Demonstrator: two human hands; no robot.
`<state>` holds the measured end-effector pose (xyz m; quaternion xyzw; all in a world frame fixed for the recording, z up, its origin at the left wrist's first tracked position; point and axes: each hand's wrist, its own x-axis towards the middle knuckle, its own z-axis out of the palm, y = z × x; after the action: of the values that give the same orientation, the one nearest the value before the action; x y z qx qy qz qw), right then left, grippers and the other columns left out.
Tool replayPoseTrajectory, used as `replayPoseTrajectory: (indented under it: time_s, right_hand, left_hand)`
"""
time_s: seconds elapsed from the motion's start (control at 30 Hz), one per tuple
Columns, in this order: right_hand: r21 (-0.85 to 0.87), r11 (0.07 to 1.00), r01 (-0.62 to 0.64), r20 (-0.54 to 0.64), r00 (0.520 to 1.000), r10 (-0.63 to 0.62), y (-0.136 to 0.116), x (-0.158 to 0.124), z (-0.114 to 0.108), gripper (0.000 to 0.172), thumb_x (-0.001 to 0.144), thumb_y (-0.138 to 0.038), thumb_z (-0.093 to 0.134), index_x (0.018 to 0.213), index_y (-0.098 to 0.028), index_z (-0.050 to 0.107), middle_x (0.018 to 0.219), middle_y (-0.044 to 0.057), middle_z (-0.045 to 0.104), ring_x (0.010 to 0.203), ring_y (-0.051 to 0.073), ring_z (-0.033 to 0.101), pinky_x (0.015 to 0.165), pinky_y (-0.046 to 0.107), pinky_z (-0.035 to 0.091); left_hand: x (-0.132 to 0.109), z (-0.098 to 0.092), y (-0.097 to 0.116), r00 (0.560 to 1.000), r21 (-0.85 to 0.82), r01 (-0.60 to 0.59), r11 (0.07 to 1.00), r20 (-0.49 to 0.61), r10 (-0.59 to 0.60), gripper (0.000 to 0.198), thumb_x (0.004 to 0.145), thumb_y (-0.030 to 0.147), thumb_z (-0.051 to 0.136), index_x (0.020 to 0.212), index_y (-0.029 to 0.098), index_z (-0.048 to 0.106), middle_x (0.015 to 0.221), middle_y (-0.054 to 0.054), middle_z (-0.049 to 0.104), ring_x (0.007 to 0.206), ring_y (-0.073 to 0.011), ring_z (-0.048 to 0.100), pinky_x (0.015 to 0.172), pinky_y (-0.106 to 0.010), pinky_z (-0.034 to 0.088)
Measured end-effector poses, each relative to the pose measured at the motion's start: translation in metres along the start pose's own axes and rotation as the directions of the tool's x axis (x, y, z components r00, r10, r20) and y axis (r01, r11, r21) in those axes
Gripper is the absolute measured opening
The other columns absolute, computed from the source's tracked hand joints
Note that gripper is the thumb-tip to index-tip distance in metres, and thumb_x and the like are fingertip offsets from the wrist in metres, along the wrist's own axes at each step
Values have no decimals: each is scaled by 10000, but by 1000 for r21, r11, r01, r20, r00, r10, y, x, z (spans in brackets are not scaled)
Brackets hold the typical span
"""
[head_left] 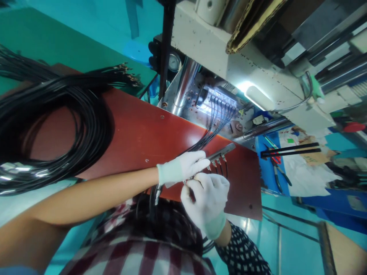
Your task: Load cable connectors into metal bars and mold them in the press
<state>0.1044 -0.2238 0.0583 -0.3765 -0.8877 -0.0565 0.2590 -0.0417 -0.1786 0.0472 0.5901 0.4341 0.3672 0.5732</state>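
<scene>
My left hand, in a white glove, lies over the near end of a narrow metal bar, with its fingers pressed against it. Several black cables with small metal connectors sit in a row along the bar's lower edge. Close against the left hand is my right hand, also gloved, with thumb and fingers pinched together. A small metal cable end shows at its fingertips, mostly hidden by the gloves. More black cables hang over the table edge beneath my left wrist.
A press with a lit mold stands ahead; several black cables run out from the mold. A big coil of black cables lies left on the red-brown table. Pliers and other tools lie on the right.
</scene>
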Motion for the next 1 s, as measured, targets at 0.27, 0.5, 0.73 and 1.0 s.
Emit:
replayPoseTrajectory:
  time_s: [0.27,0.5,0.73,1.0]
  right_hand:
    - [-77,961,-265,-122,959,254,69,8,-39,63,849,-254,720,910,-257,732,920,19,677,892,199,588,837,377,392]
    - [-21,951,-308,-78,949,306,87,20,-26,42,791,-193,727,806,-230,717,874,3,672,844,177,566,800,343,375]
    - [-80,949,-304,-167,943,287,80,20,-13,122,735,-155,701,676,-202,606,792,7,636,812,186,535,783,356,348]
    - [99,970,-220,81,974,213,138,18,-22,128,935,-216,580,947,-217,708,1115,23,703,943,164,638,810,301,439]
  left_hand:
    - [-2,1,-2,999,78,48,996,4,-48,390,983,520,379,766,197,415,722,40,399,705,-134,410,665,-283,372]
    - [0,2,-6,999,156,30,987,9,-32,408,996,536,357,783,194,415,739,44,396,710,-132,408,689,-282,358]
    - [-1,0,-6,998,213,16,977,56,-28,385,1011,508,338,792,198,407,752,44,405,721,-132,425,713,-276,371]
    - [6,11,-5,996,390,78,918,7,-87,381,1006,497,302,774,212,404,708,37,459,688,-148,472,699,-287,389]
